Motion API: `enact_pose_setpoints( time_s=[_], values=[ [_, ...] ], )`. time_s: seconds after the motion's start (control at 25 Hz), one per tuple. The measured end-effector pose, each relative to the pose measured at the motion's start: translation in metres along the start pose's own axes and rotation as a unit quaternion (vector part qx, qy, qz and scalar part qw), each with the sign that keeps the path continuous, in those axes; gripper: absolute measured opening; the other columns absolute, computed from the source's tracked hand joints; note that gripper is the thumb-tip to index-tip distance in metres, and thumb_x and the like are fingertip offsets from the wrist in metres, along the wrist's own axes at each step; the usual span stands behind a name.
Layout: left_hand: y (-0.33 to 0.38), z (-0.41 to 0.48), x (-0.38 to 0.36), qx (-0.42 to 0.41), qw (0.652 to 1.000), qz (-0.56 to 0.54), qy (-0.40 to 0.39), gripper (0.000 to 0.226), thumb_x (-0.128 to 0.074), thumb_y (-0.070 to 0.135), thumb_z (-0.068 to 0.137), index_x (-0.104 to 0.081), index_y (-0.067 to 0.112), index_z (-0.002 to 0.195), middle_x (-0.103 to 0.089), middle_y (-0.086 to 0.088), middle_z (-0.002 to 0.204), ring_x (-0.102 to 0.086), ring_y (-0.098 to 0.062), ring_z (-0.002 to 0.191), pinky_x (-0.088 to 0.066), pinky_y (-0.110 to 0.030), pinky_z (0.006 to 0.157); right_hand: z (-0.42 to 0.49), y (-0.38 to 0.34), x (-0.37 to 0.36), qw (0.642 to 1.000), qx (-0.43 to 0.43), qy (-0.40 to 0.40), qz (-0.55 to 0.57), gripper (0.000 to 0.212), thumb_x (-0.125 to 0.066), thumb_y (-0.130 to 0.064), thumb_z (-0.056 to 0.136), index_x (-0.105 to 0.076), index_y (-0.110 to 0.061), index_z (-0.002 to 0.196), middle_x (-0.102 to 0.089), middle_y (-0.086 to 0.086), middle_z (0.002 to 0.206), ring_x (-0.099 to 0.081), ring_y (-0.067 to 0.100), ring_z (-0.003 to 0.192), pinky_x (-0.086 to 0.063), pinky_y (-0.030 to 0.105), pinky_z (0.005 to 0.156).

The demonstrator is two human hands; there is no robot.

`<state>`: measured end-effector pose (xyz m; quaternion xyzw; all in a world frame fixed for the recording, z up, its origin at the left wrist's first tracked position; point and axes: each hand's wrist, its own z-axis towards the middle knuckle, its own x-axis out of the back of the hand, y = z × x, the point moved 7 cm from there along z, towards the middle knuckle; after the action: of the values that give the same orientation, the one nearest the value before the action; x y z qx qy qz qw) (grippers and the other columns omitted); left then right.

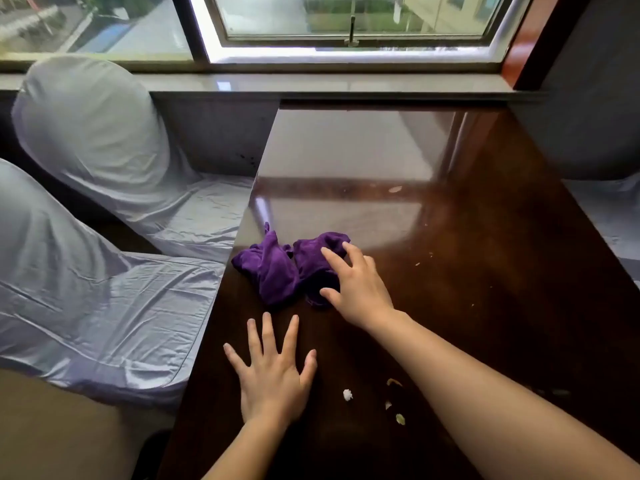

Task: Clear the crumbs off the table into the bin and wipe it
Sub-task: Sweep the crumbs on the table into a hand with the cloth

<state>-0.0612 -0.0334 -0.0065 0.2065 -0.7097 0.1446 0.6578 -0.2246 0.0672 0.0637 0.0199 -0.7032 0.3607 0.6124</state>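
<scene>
Purple cloth (289,268) crumpled near the left edge of the dark wooden table (485,237).
The right hand (356,282) rests on it, fingers spread (not yet closed); the left hand (273,372) lies flat and open beside scattered crumbs (347,394).

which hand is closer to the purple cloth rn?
Right. The right hand is on the purple cloth, fingers spread over its right-hand bunch. The left hand lies flat, fingers splayed, on the dark table, nearer the person and clear of the cloth.
</scene>
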Motion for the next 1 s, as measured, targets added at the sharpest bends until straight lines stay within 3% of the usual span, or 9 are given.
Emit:
enact_pose_setpoints(
  time_s=[0.16, 0.28, 0.44, 0.52, 0.64, 0.8, 0.92, 1.0],
  values=[
    [0.0, 0.001, 0.008, 0.0, 0.999, 0.005, 0.036, 0.068, -0.023, 0.068, 0.084, -0.024, 0.043, 0.147, -0.022, -0.012, 0.159, -0.007, -0.034, 0.148, -0.005, -0.071, 0.109, 0.021, -0.001, -0.024, 0.998, 0.0, -0.045, -0.052, 0.081, -0.069, -0.041, 0.086, -0.018, -0.048, 0.148, -0.008, 0.005, 0.165, -0.022, 0.034, 0.141, -0.038, 0.048, 0.107],
    [-0.001, -0.001, 0.009, -0.005, 0.999, -0.024, 0.035, 0.065, -0.031, 0.066, 0.081, -0.033, 0.046, 0.143, -0.027, -0.013, 0.157, -0.011, -0.034, 0.147, -0.007, -0.071, 0.109, 0.032, 0.0, -0.032, 0.999, 0.009, -0.036, -0.036, 0.062, -0.066, -0.023, 0.086, -0.039, -0.036, 0.141, -0.037, 0.013, 0.15, -0.04, 0.038, 0.128, -0.045, 0.047, 0.099],
    [-0.003, -0.002, 0.008, -0.017, 0.997, -0.065, 0.045, 0.06, -0.041, 0.063, 0.077, -0.048, 0.045, 0.133, -0.038, -0.013, 0.151, -0.019, -0.032, 0.146, -0.01, -0.071, 0.109, 0.036, 0.014, 0.002, 0.994, -0.029, 0.048, 0.09, 0.03, -0.063, -0.015, 0.078, -0.06, -0.023, 0.106, -0.065, 0.009, 0.107, -0.061, 0.032, 0.099, -0.045, 0.032, 0.077],
    [-0.004, -0.002, 0.009, -0.019, 0.996, -0.071, 0.049, 0.059, -0.042, 0.061, 0.076, -0.051, 0.044, 0.132, -0.04, -0.013, 0.15, -0.021, -0.032, 0.145, -0.01, -0.07, 0.109, 0.017, 0.034, 0.02, 0.962, -0.09, 0.071, 0.247, 0.023, -0.066, -0.016, 0.077, -0.063, -0.024, 0.098, -0.071, 0.003, 0.097, -0.065, 0.026, 0.091, -0.049, 0.031, 0.074],
    [-0.002, -0.003, 0.013, -0.016, 0.996, -0.073, 0.049, 0.061, -0.037, 0.061, 0.076, -0.051, 0.044, 0.132, -0.039, -0.014, 0.15, -0.021, -0.032, 0.145, -0.01, -0.07, 0.11, -0.034, 0.064, 0.05, 0.851, -0.137, 0.087, 0.499, 0.016, -0.068, -0.012, 0.081, -0.064, -0.021, 0.093, -0.075, 0.006, 0.089, -0.072, 0.024, 0.082, -0.057, 0.032, 0.064],
    [0.001, -0.005, 0.017, -0.008, 0.994, -0.092, 0.05, 0.068, -0.029, 0.063, 0.073, -0.05, 0.042, 0.134, -0.037, -0.014, 0.152, -0.018, -0.032, 0.146, -0.007, -0.068, 0.111, -0.121, 0.117, 0.122, 0.814, -0.127, 0.178, 0.538, 0.017, -0.067, -0.012, 0.076, -0.063, -0.024, 0.088, -0.069, 0.002, 0.081, -0.062, 0.015, 0.068, -0.047, 0.021, 0.054],
    [0.003, -0.006, 0.019, -0.005, 0.994, -0.099, 0.053, 0.07, -0.028, 0.063, 0.072, -0.049, 0.04, 0.135, -0.034, -0.016, 0.153, -0.016, -0.032, 0.146, -0.005, -0.068, 0.11, -0.186, 0.177, 0.171, 0.806, -0.166, 0.237, 0.517, 0.018, -0.059, -0.012, 0.077, -0.063, -0.025, 0.088, -0.067, 0.005, 0.088, -0.059, 0.026, 0.081, -0.044, 0.035, 0.068],
    [0.004, -0.006, 0.017, -0.003, 0.994, -0.1, 0.048, 0.063, -0.039, 0.059, 0.077, -0.048, 0.039, 0.136, -0.034, -0.017, 0.153, -0.015, -0.033, 0.146, -0.005, -0.068, 0.109, -0.22, 0.218, 0.195, 0.807, -0.218, 0.265, 0.481, 0.018, -0.058, -0.013, 0.076, -0.064, -0.028, 0.084, -0.067, 0.003, 0.09, -0.059, 0.029, 0.086, -0.045, 0.041, 0.074]
  ],
)
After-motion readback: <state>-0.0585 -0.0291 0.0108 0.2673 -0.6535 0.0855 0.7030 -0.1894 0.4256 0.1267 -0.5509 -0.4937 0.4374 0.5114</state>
